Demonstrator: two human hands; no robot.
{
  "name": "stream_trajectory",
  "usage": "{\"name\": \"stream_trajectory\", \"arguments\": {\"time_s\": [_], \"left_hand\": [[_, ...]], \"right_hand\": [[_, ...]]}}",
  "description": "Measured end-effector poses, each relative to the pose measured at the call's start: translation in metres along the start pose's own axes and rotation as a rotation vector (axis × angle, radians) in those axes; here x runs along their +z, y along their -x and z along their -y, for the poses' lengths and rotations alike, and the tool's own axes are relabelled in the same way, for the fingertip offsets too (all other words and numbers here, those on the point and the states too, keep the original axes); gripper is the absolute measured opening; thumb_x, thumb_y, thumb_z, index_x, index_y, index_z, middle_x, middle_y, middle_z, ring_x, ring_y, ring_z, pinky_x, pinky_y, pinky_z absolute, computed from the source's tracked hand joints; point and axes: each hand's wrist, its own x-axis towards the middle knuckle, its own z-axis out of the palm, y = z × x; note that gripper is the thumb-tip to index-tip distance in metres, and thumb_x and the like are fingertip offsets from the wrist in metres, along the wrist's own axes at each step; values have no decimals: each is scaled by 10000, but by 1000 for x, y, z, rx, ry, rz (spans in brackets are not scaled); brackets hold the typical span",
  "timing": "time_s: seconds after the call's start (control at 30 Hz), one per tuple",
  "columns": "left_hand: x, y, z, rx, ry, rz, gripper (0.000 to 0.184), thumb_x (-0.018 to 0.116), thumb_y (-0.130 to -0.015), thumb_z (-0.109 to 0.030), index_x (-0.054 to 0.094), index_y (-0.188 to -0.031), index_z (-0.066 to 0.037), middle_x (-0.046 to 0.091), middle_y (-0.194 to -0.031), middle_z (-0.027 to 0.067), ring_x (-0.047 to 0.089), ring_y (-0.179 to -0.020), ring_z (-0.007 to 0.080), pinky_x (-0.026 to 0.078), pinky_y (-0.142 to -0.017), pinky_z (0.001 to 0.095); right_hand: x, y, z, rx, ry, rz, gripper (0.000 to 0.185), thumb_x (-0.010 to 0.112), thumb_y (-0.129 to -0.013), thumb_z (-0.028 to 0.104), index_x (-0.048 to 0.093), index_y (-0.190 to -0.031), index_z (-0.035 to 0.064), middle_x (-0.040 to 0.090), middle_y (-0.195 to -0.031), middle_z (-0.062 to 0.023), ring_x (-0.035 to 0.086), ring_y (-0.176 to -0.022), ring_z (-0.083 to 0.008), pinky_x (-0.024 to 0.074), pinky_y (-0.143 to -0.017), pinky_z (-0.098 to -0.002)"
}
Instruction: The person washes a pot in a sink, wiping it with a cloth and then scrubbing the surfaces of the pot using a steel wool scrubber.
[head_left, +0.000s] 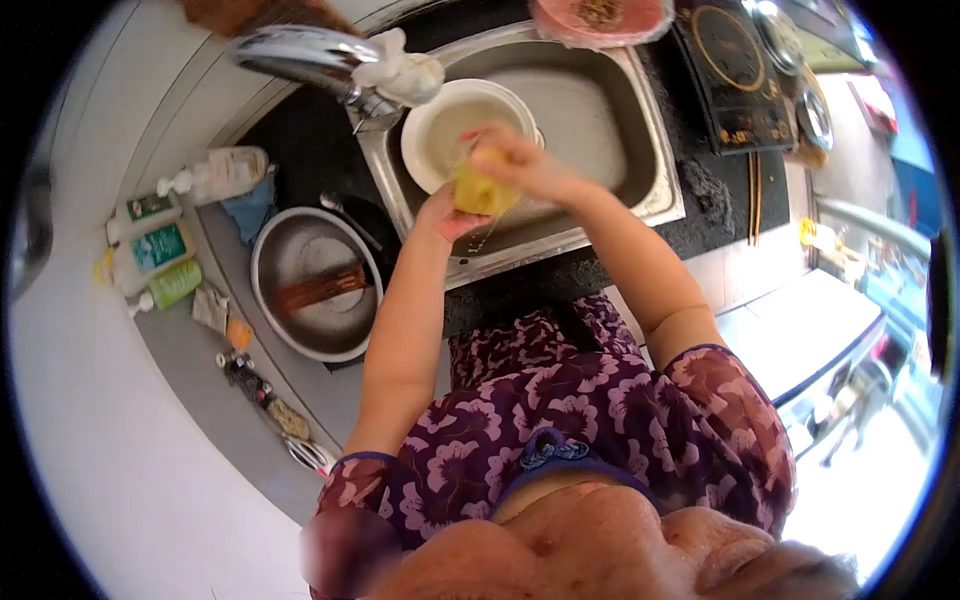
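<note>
Over the front edge of a white bowl [425, 150] in the steel sink [640, 140], my left hand [452, 217] holds a yellow item [484, 192] from below, its fingers partly hidden. My right hand [520, 165] is on top of the same yellow item, closed on it and blurred by motion. Thin streaks, apparently water, hang beneath the item. Cloudy liquid fills part of the bowl.
A chrome faucet [290, 50] reaches over the sink's back left. On the left stand a metal basin [265, 250] and several bottles [225, 175]. A pink bowl [640, 22] and a black cooktop [735, 80] are at the back right, with chopsticks [754, 200] in front.
</note>
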Motion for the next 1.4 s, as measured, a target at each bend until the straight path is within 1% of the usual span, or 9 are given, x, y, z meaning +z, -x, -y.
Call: {"name": "stream_trajectory", "arguments": {"time_s": [0.13, 0.23, 0.37, 0.63, 0.73, 1.0, 1.13, 1.23, 1.4], "left_hand": [[49, 32, 1, -76, 270, 26, 388, 582, -930, -401, 564, -1234, -161, 610, -1183, 93, 592, -1047, 246, 525, -791, 454], [61, 20, 18, 3, 508, 183, 431, 590, -923, -425, 544, -1259, -160, 595, -1195, 92, 581, -1042, 275, 521, -798, 462], [90, 25, 33, 158, 719, 529, 495, 530, -940, -464, 495, -1332, -163, 504, -1316, 156, 556, -1104, 403, 509, -873, 526], [76, 18, 19, 92, 622, 378, 357, 648, -901, -241, 520, -1178, -56, 570, -971, 81, 618, -850, 216, 564, -655, 303], [68, 11, 6, 126, 98, 258, 276, 634, -897, -202, 534, -1117, -69, 517, -788, 5, 579, -690, 149, 478, -507, 216], [52, -36, 39, 461, -1060, -546, 463, 721, -784, -252, 490, -1117, -28, 660, -846, 125, 653, -783, 284, 507, -644, 404], [51, -21, 54, 353, -1314, -648, 582, 783, -731, -282, 524, -1166, 6, 647, -1021, 215, 651, -939, 342, 503, -858, 436], [17, -34, 69, 643, -1203, -539, 631, 788, -749, -322, 512, -1206, 15, 626, -1104, 203, 644, -994, 289, 521, -828, 396], [14, 18, 47, 237, -449, -232, 598, 726, -842, -330, 477, -1255, 23, 608, -1142, 124, 644, -989, 223, 540, -809, 335]], "right_hand": [[-26, -22, -62, 253, -172, -115, 347, 553, -967, 345, 616, -1134, 48, 436, -1426, -102, 500, -1204, -179, 396, -1025, -336], [-8, -20, -123, 454, -1102, 7, 507, 502, -956, 486, 545, -1280, 98, 401, -1467, -104, 487, -1248, -300, 391, -1056, -441], [17, -2, -67, 118, -1485, -26, 691, 432, -925, 616, 346, -1462, 191, 424, -1444, -116, 378, -1278, -525, 353, -1040, -614], [-27, -41, -11, 407, -596, 210, 395, 643, -912, 269, 559, -1268, 119, 620, -1033, -64, 618, -929, -163, 520, -814, -304], [-26, -58, -3, 384, -344, 261, 318, 629, -922, 297, 606, -1175, 104, 626, -982, -36, 610, -865, -138, 506, -722, -285], [1, -71, -78, 381, 709, -5, 367, 616, -925, 384, 620, -1058, 42, 625, -979, -36, 589, -861, -134, 474, -722, -282], [11, -47, -130, 557, 430, -233, 407, 646, -900, 331, 550, -1199, 72, 626, -1025, -68, 600, -901, -162, 484, -716, -305], [8, -10, -103, 671, -55, -146, 502, 676, -873, 233, 473, -1316, 112, 613, -1080, -84, 613, -949, -194, 497, -745, -322], [-16, 35, -38, 624, -477, 2, 570, 694, -844, 96, 436, -1351, 126, 578, -1117, -66, 581, -980, -162, 475, -814, -274]]}}
